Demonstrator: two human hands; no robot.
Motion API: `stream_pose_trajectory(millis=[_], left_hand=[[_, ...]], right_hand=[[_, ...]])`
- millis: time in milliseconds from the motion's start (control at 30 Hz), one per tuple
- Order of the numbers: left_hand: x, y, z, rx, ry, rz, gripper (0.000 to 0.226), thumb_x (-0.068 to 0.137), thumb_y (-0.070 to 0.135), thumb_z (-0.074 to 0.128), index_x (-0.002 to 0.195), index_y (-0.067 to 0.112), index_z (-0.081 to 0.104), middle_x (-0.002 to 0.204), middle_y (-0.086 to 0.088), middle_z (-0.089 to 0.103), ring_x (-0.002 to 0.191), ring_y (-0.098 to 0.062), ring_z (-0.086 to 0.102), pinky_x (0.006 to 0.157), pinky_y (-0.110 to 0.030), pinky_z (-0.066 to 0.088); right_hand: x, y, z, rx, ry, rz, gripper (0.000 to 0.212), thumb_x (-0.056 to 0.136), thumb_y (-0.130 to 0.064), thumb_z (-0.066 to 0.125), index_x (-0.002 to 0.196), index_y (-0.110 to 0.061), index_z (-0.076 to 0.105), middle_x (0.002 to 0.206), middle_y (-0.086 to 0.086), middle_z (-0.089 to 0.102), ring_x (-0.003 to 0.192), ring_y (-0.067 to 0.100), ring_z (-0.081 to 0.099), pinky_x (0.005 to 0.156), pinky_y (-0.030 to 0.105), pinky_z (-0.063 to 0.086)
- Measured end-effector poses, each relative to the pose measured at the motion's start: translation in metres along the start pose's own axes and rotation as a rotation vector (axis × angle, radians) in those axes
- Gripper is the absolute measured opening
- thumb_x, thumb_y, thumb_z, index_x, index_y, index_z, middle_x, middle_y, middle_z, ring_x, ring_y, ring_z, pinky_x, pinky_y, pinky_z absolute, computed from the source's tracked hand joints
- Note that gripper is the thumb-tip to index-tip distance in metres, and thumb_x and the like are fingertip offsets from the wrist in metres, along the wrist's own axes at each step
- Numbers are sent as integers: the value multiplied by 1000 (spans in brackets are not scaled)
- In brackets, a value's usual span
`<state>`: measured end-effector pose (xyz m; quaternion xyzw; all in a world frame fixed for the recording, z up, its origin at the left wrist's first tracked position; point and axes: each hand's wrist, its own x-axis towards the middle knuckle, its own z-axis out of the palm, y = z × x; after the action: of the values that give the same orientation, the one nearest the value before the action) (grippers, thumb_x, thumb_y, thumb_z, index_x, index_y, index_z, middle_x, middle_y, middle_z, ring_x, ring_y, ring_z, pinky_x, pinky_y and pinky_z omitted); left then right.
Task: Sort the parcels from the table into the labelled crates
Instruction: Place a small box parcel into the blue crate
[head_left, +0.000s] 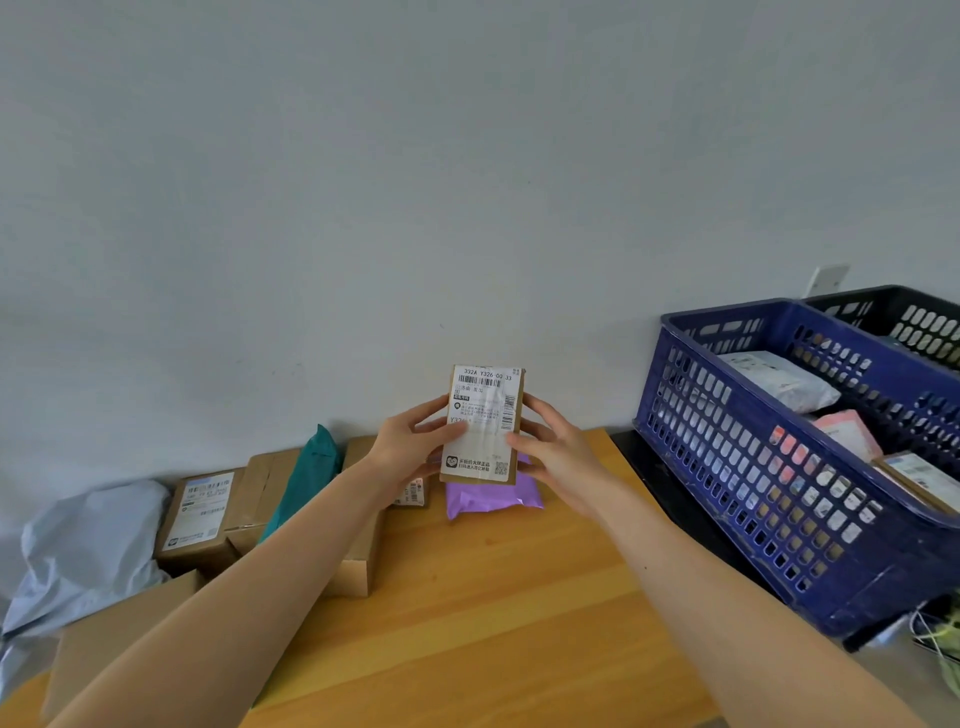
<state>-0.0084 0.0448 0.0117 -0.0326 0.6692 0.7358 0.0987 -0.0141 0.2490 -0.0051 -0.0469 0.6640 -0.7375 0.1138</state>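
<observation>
1. A small flat brown cardboard parcel with a white printed label (483, 421) is held upright above the far side of the light wooden table (467, 597), label facing the camera.
2. The left hand (415, 441) pinches its left edge, thumb on the label, fingers behind.
3. The right hand (561, 457) grips the right edge, fingers spread, thumb on the label.
4. A purple plastic mailer (488, 501) lies on the table below the parcel.
5. A blue perforated plastic crate (769, 467) stands to the right, with parcels inside; a black perforated crate (914, 322) is behind it.
6. Brown cardboard boxes (200, 514), a teal mailer (306, 467) and a grey plastic bag (88, 551) are piled at the left.
</observation>
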Motion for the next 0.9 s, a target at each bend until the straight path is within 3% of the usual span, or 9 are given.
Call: stream_pose_trajectory(millis=[200,400,533,733,900], left_hand=[[4,7,16,-5,-32,30,47,86,12,70,129,25,57,107,5,73,91,-16,72,64,-28,58],[8,10,51,33,-72,58,50,87,11,69,134,18,54,118,-1,68,106,-22,67,88,-42,56],[5,13,89,43,-112,71,46,88,9,67,131,18,55,116,-1,70,100,-19,68,71,-30,59],[-9,19,157,34,-167,47,41,88,7,66,126,21,58,108,6,72,88,-15,72,64,-30,58],[-29,20,218,75,-208,57,45,89,10,67,132,20,56,110,4,72,93,-19,71,65,-29,58]], right_hand=[[-6,-10,-13,-4,29,-28,61,90,-3,63,142,-28,43,129,6,61,117,23,60,98,48,50],[-24,-18,-39,-31,90,-61,55,92,-6,61,136,-35,46,128,2,61,114,18,61,96,45,51],[-46,-25,-69,-48,138,-65,56,91,-6,62,130,-42,46,129,1,60,112,17,62,96,45,51],[-91,-42,-119,-60,167,-67,65,90,-3,62,140,-35,38,135,4,55,120,22,56,97,49,50],[-140,-54,-167,-20,187,-78,63,91,-3,61,141,-35,39,123,-6,61,111,14,62,81,32,56]])
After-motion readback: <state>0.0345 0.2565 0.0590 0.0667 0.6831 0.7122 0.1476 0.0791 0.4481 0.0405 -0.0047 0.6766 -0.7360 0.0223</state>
